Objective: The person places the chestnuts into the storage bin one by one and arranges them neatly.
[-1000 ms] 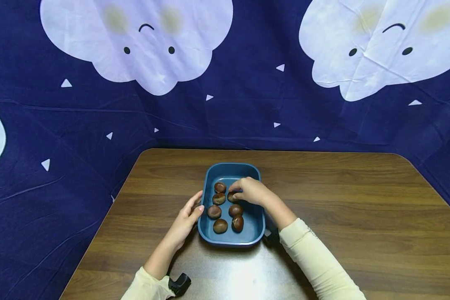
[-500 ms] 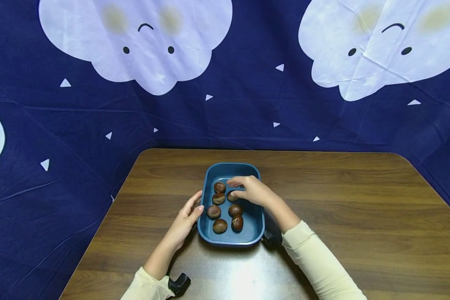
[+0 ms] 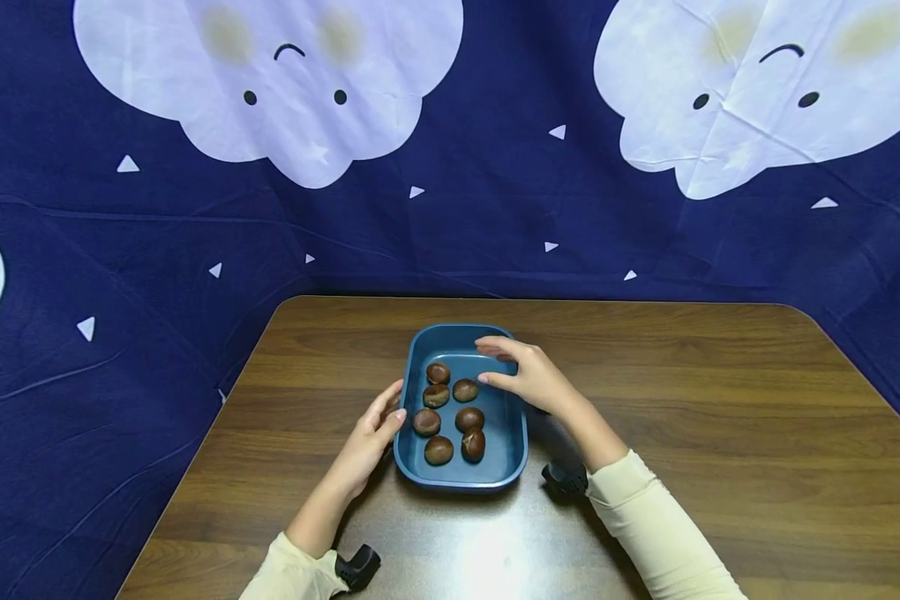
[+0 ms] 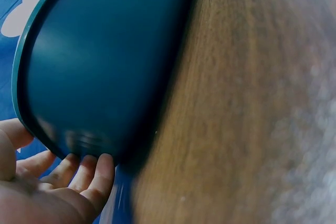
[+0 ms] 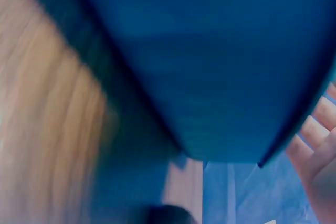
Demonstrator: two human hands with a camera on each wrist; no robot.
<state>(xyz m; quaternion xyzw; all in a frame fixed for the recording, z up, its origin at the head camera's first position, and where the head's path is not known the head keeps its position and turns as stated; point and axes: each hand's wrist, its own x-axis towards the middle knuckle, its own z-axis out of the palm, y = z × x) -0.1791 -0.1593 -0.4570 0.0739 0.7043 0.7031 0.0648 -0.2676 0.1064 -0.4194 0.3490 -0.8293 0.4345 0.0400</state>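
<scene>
Several brown chestnuts [image 3: 469, 419] lie in two loose columns inside a blue rectangular tray [image 3: 512, 471]. My left hand [image 3: 371, 433] is at the tray's left side, its fingers and thumb touching the outer wall near the rim. In the left wrist view, the fingertips [image 4: 106, 161] rest against the tray's outer side. My right hand [image 3: 528, 375] hovers over the right rim, thumb and fingers spread apart, with nothing visible between them. The nearest chestnut [image 3: 466, 390] lies just left of its thumb. The right wrist view is blurred and shows part of my right hand [image 5: 323, 150] beside the tray wall.
The tray stands on a wood-grain table [image 3: 682, 400]. Behind the table hangs a dark blue cloth [image 3: 510, 208] with white clouds and small triangles. A black wrist camera [image 3: 358, 568] sits on the left wrist, another [image 3: 565, 479] on the right.
My right hand has let go of a chestnut in the right column, spread its fingers and drawn back up and to the right. My left hand has stayed at the tray's side.
</scene>
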